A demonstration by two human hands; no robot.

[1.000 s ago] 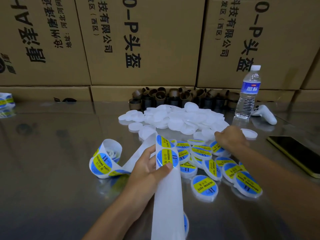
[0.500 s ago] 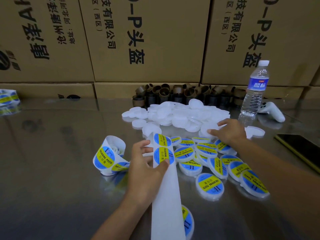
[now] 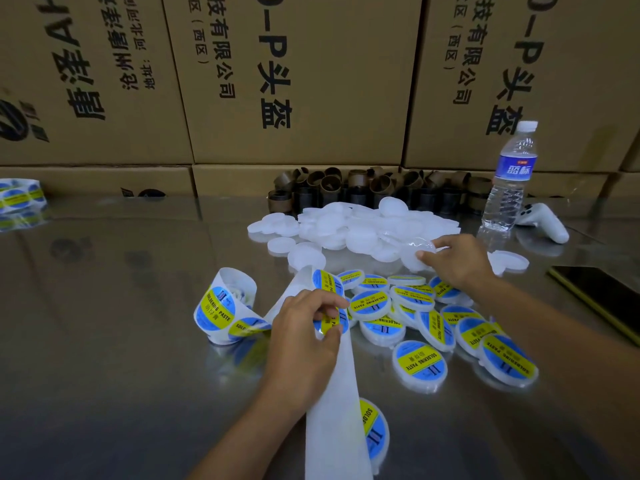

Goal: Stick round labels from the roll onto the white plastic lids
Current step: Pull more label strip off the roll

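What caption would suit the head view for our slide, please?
Left hand pinches a round blue-and-yellow label on the white backing strip while right hand grasps a white plastic lid.

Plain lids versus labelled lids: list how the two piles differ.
The plain lids are bare translucent white; the labelled lids carry blue-and-yellow round stickers.
The plain lids are heaped farther back, by the cardboard cores; the labelled lids lie nearer, overlapping in a looser spread.
The right hand pinches at the plain lids; no hand holds the labelled lids.
Shared: same round shape, same steel table.
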